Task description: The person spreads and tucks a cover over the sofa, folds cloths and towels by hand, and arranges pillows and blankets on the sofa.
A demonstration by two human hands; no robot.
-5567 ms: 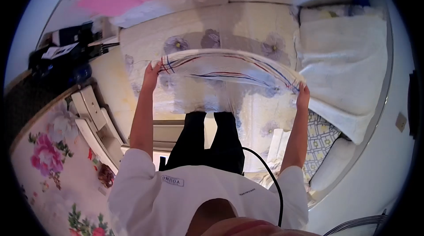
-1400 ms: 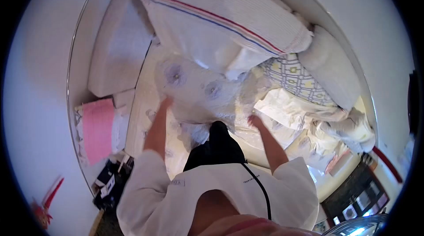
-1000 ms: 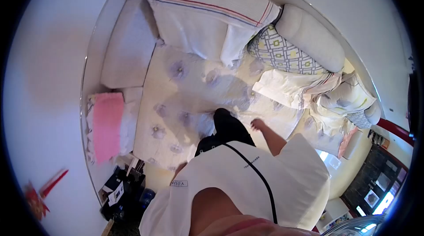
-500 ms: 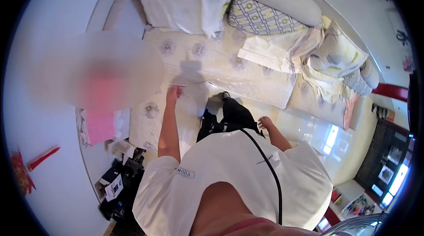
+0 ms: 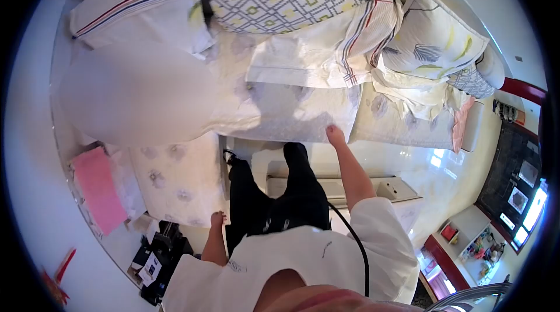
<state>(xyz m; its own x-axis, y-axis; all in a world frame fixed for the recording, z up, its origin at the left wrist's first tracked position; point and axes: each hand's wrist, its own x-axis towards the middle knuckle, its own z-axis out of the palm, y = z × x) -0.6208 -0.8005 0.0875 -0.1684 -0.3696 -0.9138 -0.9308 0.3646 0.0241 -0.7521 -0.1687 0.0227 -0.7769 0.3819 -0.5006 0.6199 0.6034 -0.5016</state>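
My right hand (image 5: pixel 334 135) is stretched forward with its fingers curled in, above or beside the front edge of the floral-covered sofa seat (image 5: pixel 291 125); I cannot tell whether it touches. Nothing shows in it. My left hand (image 5: pixel 217 218) hangs low at my side, near the corner of another floral-covered seat (image 5: pixel 175 183). Its fingers are loosely bent and slightly apart, with nothing visible in them. Between the seats are my legs (image 5: pixel 280 195) in black trousers. A striped white cloth (image 5: pixel 303 64) lies on the sofa ahead.
A patterned cushion (image 5: pixel 280 5) and a leaf-print cushion (image 5: pixel 431 43) lean along the sofa back. A pink cloth (image 5: pixel 100 192) lies at left, beside a blurred patch. Black equipment (image 5: pixel 157 265) stands at lower left. A long pale piece of furniture (image 5: pixel 344 189) is at my right.
My view has shifted and turned along the sofa. My right hand has swung forward, and my left hand has dropped back from the sofa to my side. The pale furniture has come into view.
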